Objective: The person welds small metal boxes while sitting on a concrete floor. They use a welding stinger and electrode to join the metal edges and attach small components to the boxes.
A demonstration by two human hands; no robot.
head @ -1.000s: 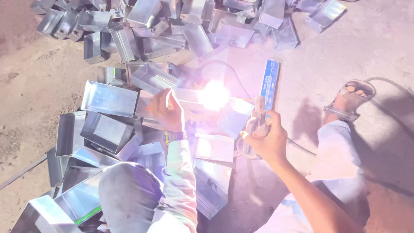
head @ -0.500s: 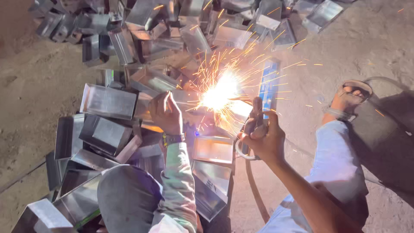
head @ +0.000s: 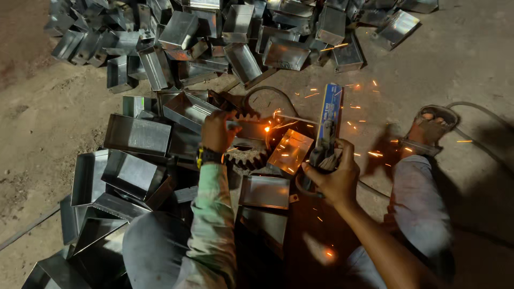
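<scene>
Dirt floor [head: 43, 128] strewn with metal boxes [head: 136, 134].

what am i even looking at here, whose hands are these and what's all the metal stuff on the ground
This is one picture from a camera worn on a person's head, looking down at their own two bare hands; there is no machine arm. The person sits low on a dusty floor, a sandalled foot stretched out to the right.

The left hand, with a dark wristband, presses on a shiny metal box that lies over a large toothed gear. The right hand grips a blue-handled tool, likely a welding holder, aimed at that spot, where a small orange glow and scattered sparks show.

All around lie many open, shallow sheet-metal boxes, with a bigger heap at the top. A cable curves across the floor on the right.
</scene>
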